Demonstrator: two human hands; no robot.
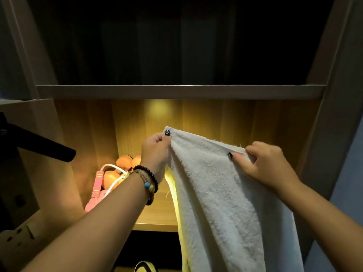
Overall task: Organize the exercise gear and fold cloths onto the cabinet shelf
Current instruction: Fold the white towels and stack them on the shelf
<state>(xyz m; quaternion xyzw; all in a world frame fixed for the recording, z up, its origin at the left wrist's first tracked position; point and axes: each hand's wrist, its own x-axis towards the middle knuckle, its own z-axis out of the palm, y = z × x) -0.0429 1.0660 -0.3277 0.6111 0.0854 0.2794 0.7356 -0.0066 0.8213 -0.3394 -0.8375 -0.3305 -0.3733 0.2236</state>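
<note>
White towel [216, 189] pinched by both hands before lit shelf [157, 214] holding jump rope [97, 185].

Head view: we look forward and slightly down from our head, close, into the lit cabinet shelf [157, 216].
Shared views: we have only this one.

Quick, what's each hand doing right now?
Left hand: pinches the top corner of the white towel.
Right hand: pinches the towel's top edge too.
</note>
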